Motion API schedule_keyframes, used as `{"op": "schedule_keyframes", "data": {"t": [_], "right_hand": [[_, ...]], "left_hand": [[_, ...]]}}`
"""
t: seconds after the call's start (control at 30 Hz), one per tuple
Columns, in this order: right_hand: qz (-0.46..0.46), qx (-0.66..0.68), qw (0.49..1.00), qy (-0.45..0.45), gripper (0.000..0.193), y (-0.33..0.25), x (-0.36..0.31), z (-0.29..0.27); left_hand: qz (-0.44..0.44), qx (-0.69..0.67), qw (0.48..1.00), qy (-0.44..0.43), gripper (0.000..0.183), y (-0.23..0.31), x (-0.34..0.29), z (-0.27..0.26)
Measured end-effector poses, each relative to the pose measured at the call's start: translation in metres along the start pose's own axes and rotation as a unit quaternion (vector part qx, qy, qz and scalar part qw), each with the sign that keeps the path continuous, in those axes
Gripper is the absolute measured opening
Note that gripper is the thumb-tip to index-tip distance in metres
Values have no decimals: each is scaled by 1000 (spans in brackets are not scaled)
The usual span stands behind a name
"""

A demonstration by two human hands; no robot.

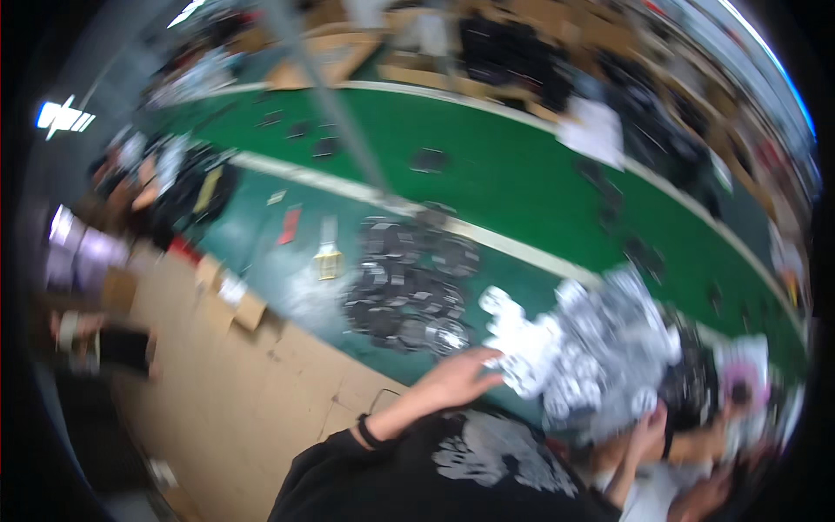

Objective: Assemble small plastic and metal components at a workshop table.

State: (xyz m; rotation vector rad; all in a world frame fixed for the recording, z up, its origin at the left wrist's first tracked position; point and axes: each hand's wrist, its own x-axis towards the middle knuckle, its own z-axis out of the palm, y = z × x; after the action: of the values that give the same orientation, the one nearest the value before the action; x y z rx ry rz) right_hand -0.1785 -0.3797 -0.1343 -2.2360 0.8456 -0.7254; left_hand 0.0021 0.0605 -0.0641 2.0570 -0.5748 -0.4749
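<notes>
The picture is tilted and heavily blurred. My left hand (459, 376), with a black band on the wrist, reaches out flat with fingers apart, and its fingertips touch a heap of white and clear plastic packets (557, 348) on the green table (522, 187). My right hand (648, 432) is raised against the lower edge of the same heap; the blur hides whether it grips anything. A cluster of dark round parts (409, 291) lies just left of the packets. My black shirt with a white print (487, 461) fills the lower middle.
A white strip (348, 187) runs across the green table, with small dark parts scattered beyond it. Cardboard boxes (230, 300) and a brown floor (252, 391) lie to the left. Another person's arm and pale sleeve (696, 496) show at the lower right. A grey pole (335, 104) crosses the view.
</notes>
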Motion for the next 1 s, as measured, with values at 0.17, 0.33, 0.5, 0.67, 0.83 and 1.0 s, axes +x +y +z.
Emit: {"op": "schedule_keyframes", "data": {"t": [0.17,0.33,0.5,0.67,0.83,1.0], "right_hand": [[31,104,990,86,30,-128,-7,-10],[115,400,874,-251,36,-240,-22,33],[124,490,781,-365,31,-271,-45,53],[186,543,678,-459,20,-272,-55,58],[176,542,658,-492,19,-276,-53,61],[180,563,651,-477,18,-283,-54,62]], "left_hand": [[21,-72,996,-39,30,40,25,-7],[44,-175,983,-32,36,76,31,-9],[-9,-301,953,-22,38,83,24,-4],[-35,-386,922,4,32,78,12,-13],[-33,-409,911,31,33,78,10,-15],[-32,-409,911,39,31,78,11,-14]]}}
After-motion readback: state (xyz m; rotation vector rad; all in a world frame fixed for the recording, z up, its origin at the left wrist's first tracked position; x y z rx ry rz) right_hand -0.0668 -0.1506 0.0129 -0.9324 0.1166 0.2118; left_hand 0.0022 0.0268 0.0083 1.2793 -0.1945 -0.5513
